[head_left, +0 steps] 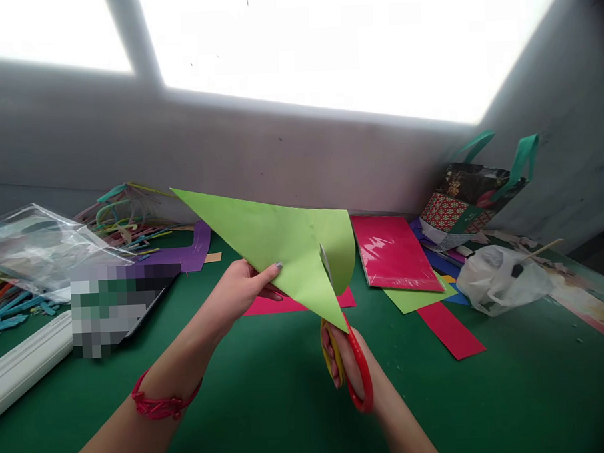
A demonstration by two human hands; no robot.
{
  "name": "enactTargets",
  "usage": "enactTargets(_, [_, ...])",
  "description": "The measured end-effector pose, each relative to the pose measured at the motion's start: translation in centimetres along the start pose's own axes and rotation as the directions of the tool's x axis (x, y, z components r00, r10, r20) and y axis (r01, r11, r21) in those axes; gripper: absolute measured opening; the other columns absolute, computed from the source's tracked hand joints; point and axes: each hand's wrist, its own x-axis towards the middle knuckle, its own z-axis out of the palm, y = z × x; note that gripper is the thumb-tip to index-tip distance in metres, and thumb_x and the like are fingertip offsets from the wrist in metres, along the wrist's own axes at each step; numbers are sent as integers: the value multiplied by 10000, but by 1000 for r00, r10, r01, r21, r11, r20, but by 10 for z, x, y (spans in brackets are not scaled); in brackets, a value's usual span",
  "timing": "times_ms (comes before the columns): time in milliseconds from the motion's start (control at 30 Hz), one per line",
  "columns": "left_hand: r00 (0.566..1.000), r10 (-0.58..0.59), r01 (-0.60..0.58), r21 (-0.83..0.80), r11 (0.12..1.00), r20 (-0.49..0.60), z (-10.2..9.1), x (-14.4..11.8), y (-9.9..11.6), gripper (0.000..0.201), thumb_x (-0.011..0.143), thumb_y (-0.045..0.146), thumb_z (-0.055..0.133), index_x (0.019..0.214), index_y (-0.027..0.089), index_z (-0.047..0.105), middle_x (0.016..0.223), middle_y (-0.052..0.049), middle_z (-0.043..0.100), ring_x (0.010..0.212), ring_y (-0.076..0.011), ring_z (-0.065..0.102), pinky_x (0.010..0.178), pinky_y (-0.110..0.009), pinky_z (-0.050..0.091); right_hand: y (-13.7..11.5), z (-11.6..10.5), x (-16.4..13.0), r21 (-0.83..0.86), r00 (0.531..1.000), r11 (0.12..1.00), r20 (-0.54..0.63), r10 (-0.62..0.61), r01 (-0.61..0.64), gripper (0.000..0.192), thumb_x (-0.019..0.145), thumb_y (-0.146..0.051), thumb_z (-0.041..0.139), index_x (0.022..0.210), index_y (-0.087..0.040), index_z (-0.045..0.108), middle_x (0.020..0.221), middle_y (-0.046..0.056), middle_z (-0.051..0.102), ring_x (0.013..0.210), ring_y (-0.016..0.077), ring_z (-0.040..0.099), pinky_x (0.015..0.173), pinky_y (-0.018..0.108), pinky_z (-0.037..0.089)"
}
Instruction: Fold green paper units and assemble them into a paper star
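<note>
My left hand pinches the lower edge of a light green paper sheet, holding it up above the green table. My right hand grips red-and-yellow-handled scissors; their blade pokes through a cut in the sheet, where the right part curls away. A red string bracelet sits on my left wrist.
A pink paper lies under the sheet. To the right are a red glossy sheet, a red strip, a white plastic bag and a patterned gift bag. At left, a clear plastic packet, coloured strips, purple paper.
</note>
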Motion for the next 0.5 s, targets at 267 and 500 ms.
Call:
enactTargets(267, [1000, -26, 25, -36, 999, -7, 0, 0, -2, 344, 732, 425, 600, 735, 85, 646, 593, -116, 682, 622, -222, 668, 665, -293, 546, 4, 0, 5, -11, 997, 999, -56, 45, -46, 426, 718, -598, 470, 563, -206, 410, 390, -56, 395, 278, 79, 372, 295, 214, 354])
enactTargets(500, [1000, -12, 12, -66, 998, 1, 1, -1, -3, 367, 741, 420, 595, 860, 74, 636, 647, -111, 694, 634, -216, 671, 663, -290, 556, 2, 1, 6, 12, 986, 992, -106, 125, -125, 414, 733, -570, 467, 529, -216, 406, 332, -52, 376, 248, 102, 385, 279, 236, 367])
